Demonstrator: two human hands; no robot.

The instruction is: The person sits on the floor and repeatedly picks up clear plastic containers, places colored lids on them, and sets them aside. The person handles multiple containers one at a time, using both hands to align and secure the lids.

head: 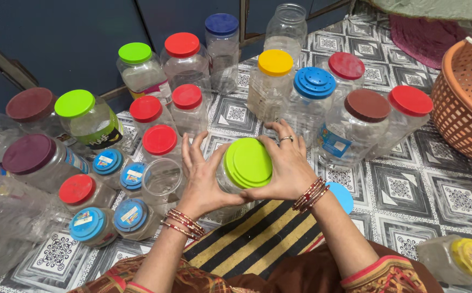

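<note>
Green lid (248, 162) sits on a clear jar (226, 182), held at the picture's centre above the tiled floor (436, 184). The left hand (203, 176) grasps the jar's side at 9 o'clock; the right hand (284, 168) wraps the lid's rim at 3 o'clock. The jar's long axis points toward the camera. Both hands are equally near.

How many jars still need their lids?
Most look done: jars with red, green, blue, yellow and brown lids stand all around. In hand: the left hand steadies a clear jar while the right hand presses on its green lid. Left: an open jar beside it and a lidless tall jar at the back; a loose blue lid lies behind the right wrist.
</note>
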